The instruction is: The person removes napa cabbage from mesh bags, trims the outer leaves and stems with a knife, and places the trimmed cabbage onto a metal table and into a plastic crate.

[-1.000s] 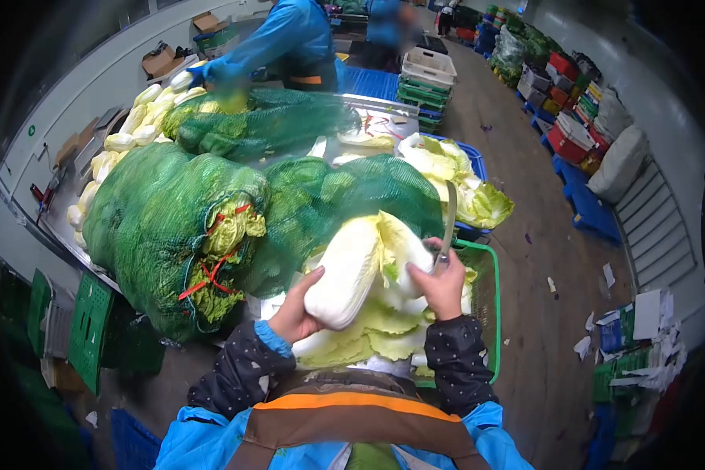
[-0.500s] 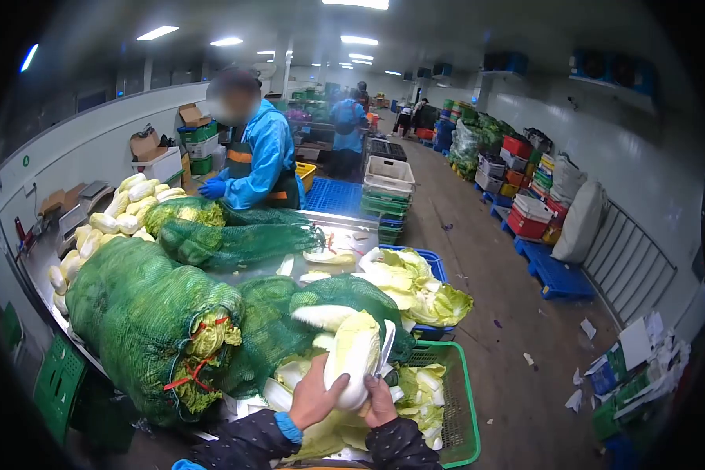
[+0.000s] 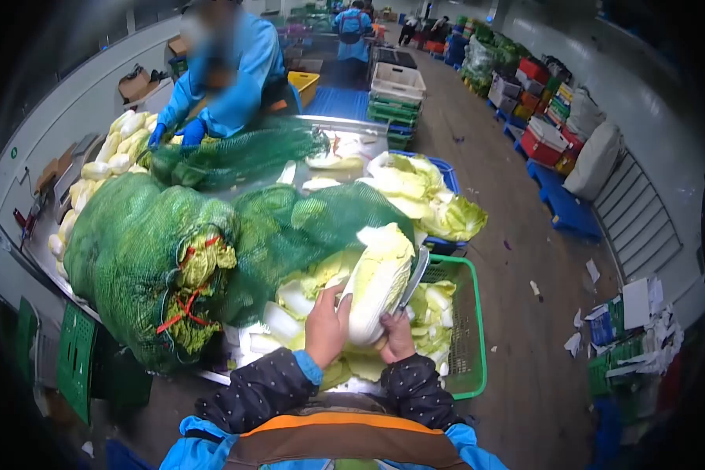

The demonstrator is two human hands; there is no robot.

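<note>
A pale, trimmed napa cabbage point(image 3: 377, 282) is held upright and slightly tilted between both my hands. My left hand point(image 3: 327, 323) is closed against its lower left side, thumb toward the base. My right hand point(image 3: 396, 337) grips a knife point(image 3: 417, 276), its blade pointing up along the cabbage's right side, while the fingers also touch the base. Loose outer leaves point(image 3: 286, 319) lie under and around my hands. To the left stands a bulging green mesh sack point(image 3: 125, 258) of cabbages with red ties. Another mesh sack point(image 3: 290, 215) lies behind the held cabbage.
A green crate point(image 3: 482, 337) with leaves stands at right, a blue crate point(image 3: 450, 176) with leaves behind it. A co-worker in blue point(image 3: 251, 70) leans over piled cabbages point(image 3: 121, 145) across the metal table point(image 3: 345, 123). Stacked crates point(image 3: 397, 86) stand beyond.
The view has tipped downward. The co-worker has leaned forward, hands reaching to the cabbages. The cabbage stays in my hands, and the knife blade beside it is now plainer to see.
</note>
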